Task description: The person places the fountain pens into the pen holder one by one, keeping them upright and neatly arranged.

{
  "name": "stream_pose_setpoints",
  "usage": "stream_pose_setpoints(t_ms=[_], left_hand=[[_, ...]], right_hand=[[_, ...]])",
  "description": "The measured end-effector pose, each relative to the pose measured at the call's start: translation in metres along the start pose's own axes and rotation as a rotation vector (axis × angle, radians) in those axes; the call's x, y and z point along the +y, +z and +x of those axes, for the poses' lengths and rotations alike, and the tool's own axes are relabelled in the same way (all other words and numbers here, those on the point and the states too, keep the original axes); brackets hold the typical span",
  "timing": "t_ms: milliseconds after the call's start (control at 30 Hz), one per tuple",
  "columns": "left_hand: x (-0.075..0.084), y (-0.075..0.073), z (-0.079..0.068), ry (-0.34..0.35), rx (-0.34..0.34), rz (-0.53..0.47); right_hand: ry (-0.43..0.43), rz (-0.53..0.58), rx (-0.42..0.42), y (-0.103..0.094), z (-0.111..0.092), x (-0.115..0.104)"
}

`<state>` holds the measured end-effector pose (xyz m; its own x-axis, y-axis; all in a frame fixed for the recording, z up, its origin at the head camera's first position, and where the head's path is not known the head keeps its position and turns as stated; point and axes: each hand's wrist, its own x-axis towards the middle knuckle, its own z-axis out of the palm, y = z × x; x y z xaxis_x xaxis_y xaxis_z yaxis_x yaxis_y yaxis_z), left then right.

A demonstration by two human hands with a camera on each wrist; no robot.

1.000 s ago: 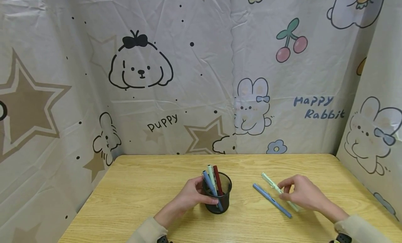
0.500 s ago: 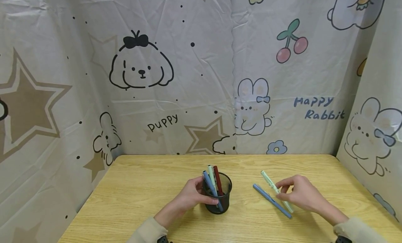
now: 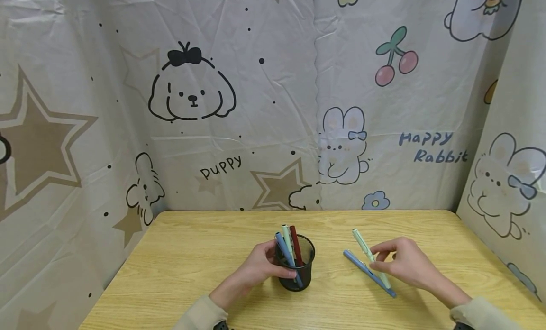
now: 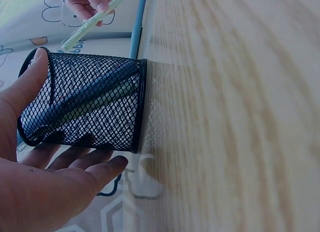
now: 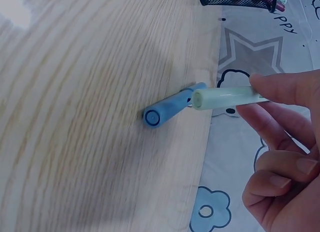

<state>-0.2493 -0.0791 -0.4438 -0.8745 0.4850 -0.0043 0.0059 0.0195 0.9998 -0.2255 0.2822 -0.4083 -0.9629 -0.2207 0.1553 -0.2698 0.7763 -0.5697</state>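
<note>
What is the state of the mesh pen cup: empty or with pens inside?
Not empty: a blue pen, a light green pen and a dark red pen stick out of the mesh pen cup.

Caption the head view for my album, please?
Left hand holds a cup of pens, right hand pinches a green pen, a blue pen lies on the table.

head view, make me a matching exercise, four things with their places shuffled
1. black mesh pen cup
2. dark red pen
3. blue pen outside the cup
4. pale green pen outside the cup

A. pinched in the right grip
B. lying on the table
C. upright, held by the left grip
D. leaning in the cup

Pairs: 1-C, 2-D, 3-B, 4-A
</note>
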Motion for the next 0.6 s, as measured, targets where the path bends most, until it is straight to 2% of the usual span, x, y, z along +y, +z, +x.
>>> stream_pose_setpoints(t_ms=[600], left_hand=[[-0.001, 0.0, 0.002, -0.017, -0.004, -0.009]], right_hand=[[0.024, 0.049, 0.034, 0.003, -0.001, -0.018]])
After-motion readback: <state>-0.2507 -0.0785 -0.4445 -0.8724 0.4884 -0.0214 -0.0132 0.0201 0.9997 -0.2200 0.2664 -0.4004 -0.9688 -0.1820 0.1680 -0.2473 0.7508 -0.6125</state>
